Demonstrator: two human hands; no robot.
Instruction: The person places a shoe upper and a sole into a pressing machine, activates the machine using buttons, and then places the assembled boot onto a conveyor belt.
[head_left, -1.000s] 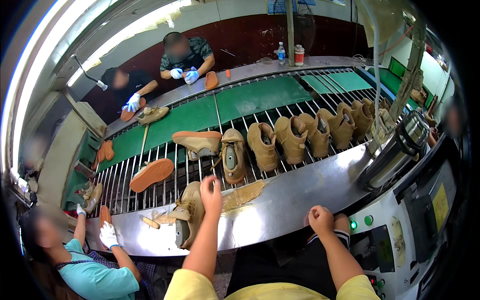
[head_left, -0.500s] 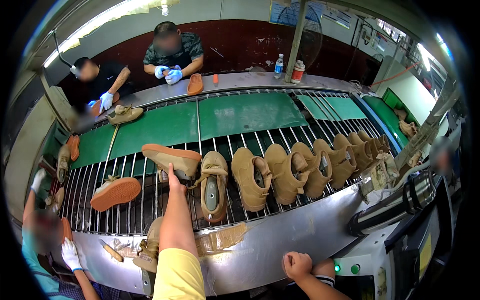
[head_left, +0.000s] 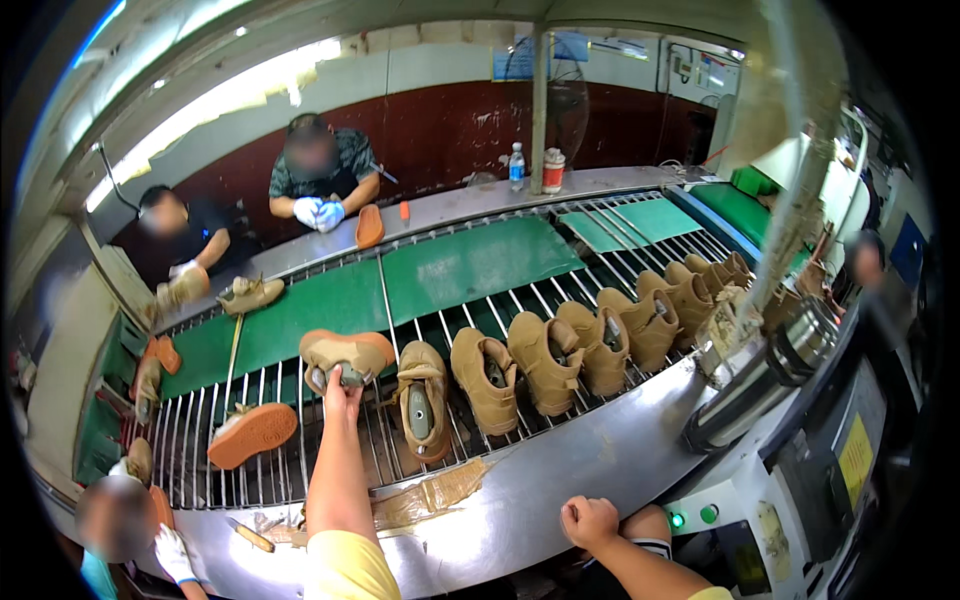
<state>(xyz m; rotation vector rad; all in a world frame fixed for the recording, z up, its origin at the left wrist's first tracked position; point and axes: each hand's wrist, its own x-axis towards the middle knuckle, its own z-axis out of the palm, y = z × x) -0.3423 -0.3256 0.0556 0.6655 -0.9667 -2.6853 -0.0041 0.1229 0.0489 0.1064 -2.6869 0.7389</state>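
Our left hand (head_left: pixel 342 385) grips a tan boot (head_left: pixel 347 356) above the roller conveyor (head_left: pixel 300 440), toward its near edge; our right hand (head_left: pixel 590 522) rests fisted, empty. A loose hold could drop it onto the neighbouring boot (head_left: pixel 422 398).

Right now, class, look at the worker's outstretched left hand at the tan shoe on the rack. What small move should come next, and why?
Probably close the left hand on the tan shoe and lift it off the wire rack. The fingers already touch its underside, it lies on its side apart from the row of shoes, and the right hand rests fisted at the steel ledge.
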